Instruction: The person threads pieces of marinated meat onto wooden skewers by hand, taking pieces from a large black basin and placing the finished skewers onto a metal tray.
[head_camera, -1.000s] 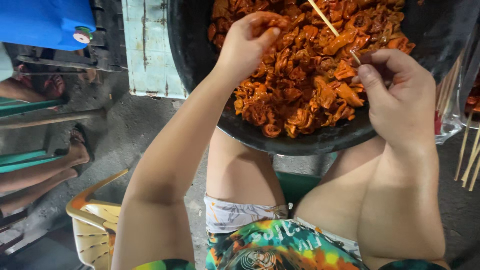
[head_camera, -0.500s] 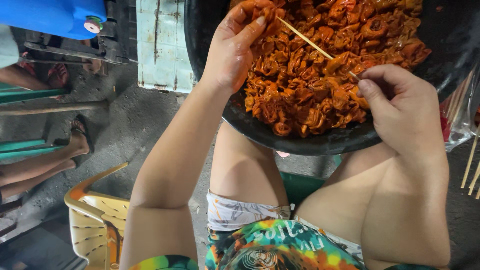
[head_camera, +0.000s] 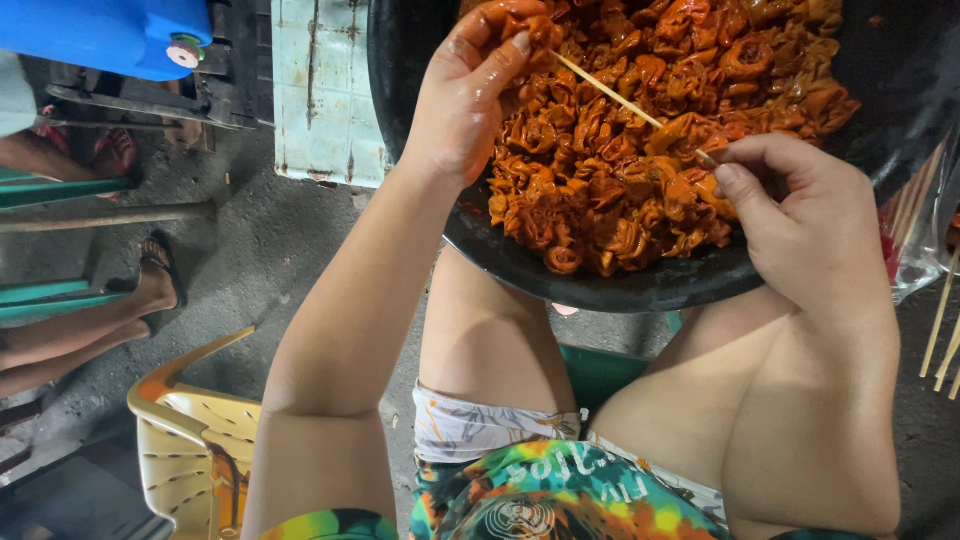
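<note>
A big black basin (head_camera: 640, 290) rests above my knees, heaped with orange-red marinated meat pieces (head_camera: 640, 160). My left hand (head_camera: 470, 90) pinches one glistening meat piece (head_camera: 535, 30) at the basin's upper left. My right hand (head_camera: 800, 215) grips the lower end of a thin bamboo skewer (head_camera: 610, 95). The stick slants up and left, its tip meeting the piece in my left fingers. Both hands are greasy with sauce.
Several spare skewers (head_camera: 940, 330) and a clear plastic bag (head_camera: 915, 230) lie at the right edge. A yellow plastic chair (head_camera: 190, 440) stands lower left. Another person's sandalled foot (head_camera: 150, 285) and legs rest at left. A pale metal panel (head_camera: 325, 95) and blue container (head_camera: 100, 35) are above.
My left hand picked a meat piece and drew it up and left to the skewer's tip. My right hand swung the skewer lower, so it now points at my left hand.
</note>
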